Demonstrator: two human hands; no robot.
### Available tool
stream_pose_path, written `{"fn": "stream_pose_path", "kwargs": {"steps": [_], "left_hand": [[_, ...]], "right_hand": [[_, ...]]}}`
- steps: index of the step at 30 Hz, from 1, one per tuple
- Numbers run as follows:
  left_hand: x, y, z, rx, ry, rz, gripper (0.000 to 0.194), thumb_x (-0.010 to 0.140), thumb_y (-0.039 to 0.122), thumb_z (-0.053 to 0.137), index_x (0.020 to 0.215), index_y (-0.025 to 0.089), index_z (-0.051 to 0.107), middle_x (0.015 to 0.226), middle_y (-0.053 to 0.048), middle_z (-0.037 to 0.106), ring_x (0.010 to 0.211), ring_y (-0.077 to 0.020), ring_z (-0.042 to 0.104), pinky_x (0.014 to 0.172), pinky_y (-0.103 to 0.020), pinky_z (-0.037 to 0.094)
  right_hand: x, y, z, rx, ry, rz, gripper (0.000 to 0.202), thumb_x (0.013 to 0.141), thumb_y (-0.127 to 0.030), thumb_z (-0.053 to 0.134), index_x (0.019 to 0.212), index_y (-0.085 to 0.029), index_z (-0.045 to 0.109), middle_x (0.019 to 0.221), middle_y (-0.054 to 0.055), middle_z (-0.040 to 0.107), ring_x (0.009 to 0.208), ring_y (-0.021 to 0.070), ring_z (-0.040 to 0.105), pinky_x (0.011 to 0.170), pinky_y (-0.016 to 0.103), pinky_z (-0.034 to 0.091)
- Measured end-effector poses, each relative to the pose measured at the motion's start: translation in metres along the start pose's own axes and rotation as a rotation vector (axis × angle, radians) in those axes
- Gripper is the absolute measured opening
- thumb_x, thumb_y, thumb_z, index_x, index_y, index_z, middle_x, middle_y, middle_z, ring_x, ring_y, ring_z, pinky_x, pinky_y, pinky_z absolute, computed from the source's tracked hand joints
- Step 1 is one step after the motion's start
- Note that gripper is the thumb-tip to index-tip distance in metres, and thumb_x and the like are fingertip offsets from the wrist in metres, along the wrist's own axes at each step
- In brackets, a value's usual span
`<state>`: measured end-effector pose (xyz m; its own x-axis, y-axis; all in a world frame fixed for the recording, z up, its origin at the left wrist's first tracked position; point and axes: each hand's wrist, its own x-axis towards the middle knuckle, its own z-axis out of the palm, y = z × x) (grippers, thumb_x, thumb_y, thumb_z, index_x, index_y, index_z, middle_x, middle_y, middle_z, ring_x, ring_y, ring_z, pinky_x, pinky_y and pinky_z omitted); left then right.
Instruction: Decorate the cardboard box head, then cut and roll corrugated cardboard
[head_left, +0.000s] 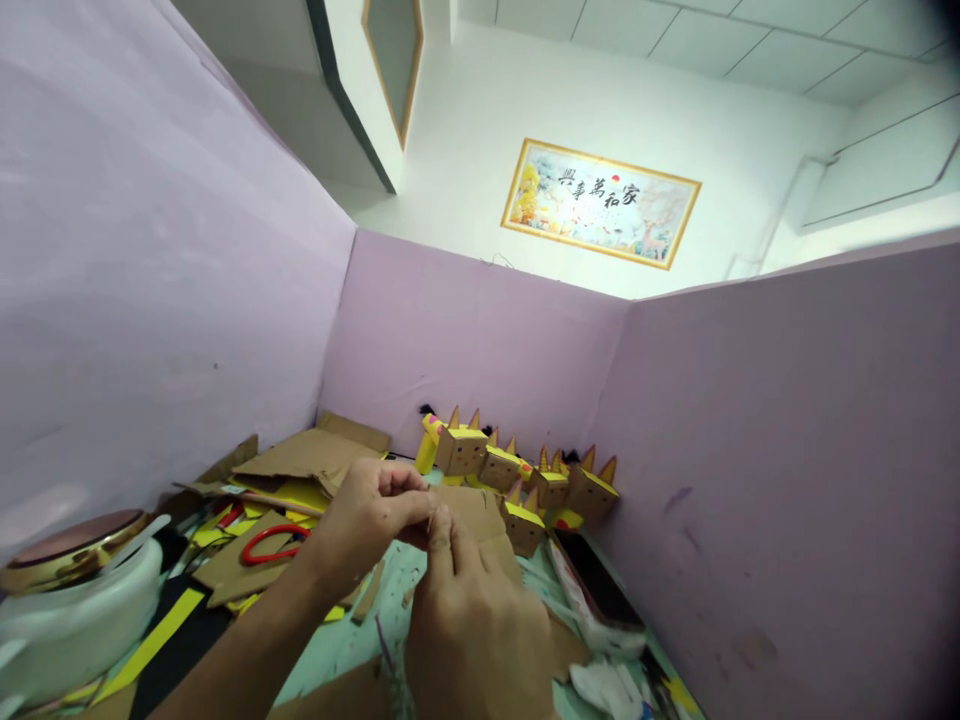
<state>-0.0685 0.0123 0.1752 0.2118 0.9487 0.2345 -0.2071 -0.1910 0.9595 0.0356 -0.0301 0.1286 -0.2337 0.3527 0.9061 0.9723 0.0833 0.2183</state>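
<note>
A flat piece of brown cardboard [484, 515] is held up over the table's middle. My left hand [379, 510] pinches its left edge between thumb and bent fingers. My right hand [472, 615] is closed over the near side of the same piece, its fingertips meeting those of the left. The exact spot where the fingers meet is partly hidden. Just behind stand several small cardboard animal figures [461, 450] with box heads, yellow paper tops and pointed ears or horns. One of these figures [523, 525] is nearest the cardboard.
Red-handled scissors [274, 545] lie on cardboard and yellow paper scraps at left. A white pot-like container [82, 625] with a gold-rimmed round item [75, 548] stands front left. At right rests a dark-topped white tray or case [600, 590]. Purple partitions [480, 330] enclose the table.
</note>
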Motion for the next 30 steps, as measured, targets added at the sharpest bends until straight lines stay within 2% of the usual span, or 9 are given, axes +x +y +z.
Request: {"fn": "stream_pose_path", "kwargs": {"steps": [3,6,12,17,21,25,28,30], "left_hand": [[0.004,-0.002,-0.005,0.050,-0.068,-0.026,0.020,0.056,0.033,0.069,0.053,0.013,0.064,0.051,-0.001,0.064,0.051,-0.0132,0.060,0.054,-0.024,0.051],[0.005,-0.005,-0.009,0.121,-0.087,-0.016,0.023,0.058,0.036,0.070,0.055,0.013,0.065,0.052,-0.002,0.065,0.051,-0.0138,0.061,0.054,-0.025,0.051],[-0.002,-0.002,-0.004,0.317,-0.022,0.129,0.021,0.067,0.032,0.061,0.053,0.018,0.054,0.049,0.002,0.056,0.050,-0.0123,0.055,0.050,-0.023,0.045],[-0.006,-0.001,-0.001,0.462,-0.067,0.205,0.025,0.078,0.036,0.050,0.059,0.020,0.047,0.051,0.003,0.049,0.049,-0.0116,0.047,0.047,-0.023,0.038],[-0.004,-0.007,-0.001,0.559,-0.092,0.322,0.026,0.087,0.034,0.043,0.065,0.021,0.045,0.054,0.003,0.048,0.050,-0.0116,0.044,0.048,-0.023,0.035],[-0.005,-0.009,0.002,0.598,-0.081,0.467,0.028,0.092,0.030,0.039,0.066,0.021,0.043,0.056,0.004,0.045,0.052,-0.0114,0.042,0.050,-0.023,0.035],[-0.009,-0.010,0.003,0.641,-0.052,0.600,0.029,0.094,0.027,0.036,0.067,0.021,0.043,0.057,0.004,0.044,0.052,-0.0114,0.043,0.050,-0.023,0.035],[-0.010,-0.011,0.003,0.729,0.015,0.746,0.026,0.094,0.021,0.036,0.069,0.021,0.043,0.060,0.003,0.045,0.054,-0.0114,0.044,0.052,-0.023,0.035]], "right_hand": [[-0.001,0.003,0.004,-0.002,-0.008,0.004,0.044,0.058,-0.004,0.055,0.098,-0.005,0.074,0.076,0.014,0.075,0.035,0.0216,0.057,0.027,0.031,0.038],[-0.003,0.006,0.005,0.007,-0.019,0.002,0.044,0.059,-0.004,0.056,0.100,-0.004,0.073,0.079,0.014,0.075,0.036,0.0195,0.058,0.030,0.029,0.038],[0.002,0.013,-0.006,0.017,-0.234,-0.087,0.044,0.070,-0.002,0.053,0.111,-0.005,0.070,0.080,0.012,0.075,0.041,0.0158,0.060,0.035,0.024,0.042],[0.004,0.017,-0.008,0.038,-0.246,-0.041,0.044,0.074,-0.006,0.052,0.115,-0.010,0.068,0.082,0.009,0.075,0.047,0.0181,0.064,0.040,0.026,0.044],[0.004,0.020,-0.003,0.090,-0.182,0.076,0.044,0.072,-0.009,0.050,0.110,-0.016,0.071,0.085,0.010,0.076,0.056,0.0244,0.069,0.047,0.030,0.046],[0.012,0.030,-0.007,0.320,-0.139,0.117,0.046,0.070,-0.010,0.047,0.108,-0.018,0.072,0.082,0.009,0.076,0.055,0.0212,0.068,0.050,0.028,0.043],[0.022,0.040,-0.021,0.573,-0.209,0.109,0.047,0.073,-0.012,0.046,0.111,-0.020,0.072,0.071,0.006,0.073,0.053,0.0176,0.064,0.051,0.025,0.041],[0.029,0.046,-0.032,0.720,-0.309,0.141,0.036,0.076,-0.015,0.047,0.098,-0.020,0.075,0.062,0.003,0.069,0.051,0.0146,0.059,0.049,0.021,0.040]]}}
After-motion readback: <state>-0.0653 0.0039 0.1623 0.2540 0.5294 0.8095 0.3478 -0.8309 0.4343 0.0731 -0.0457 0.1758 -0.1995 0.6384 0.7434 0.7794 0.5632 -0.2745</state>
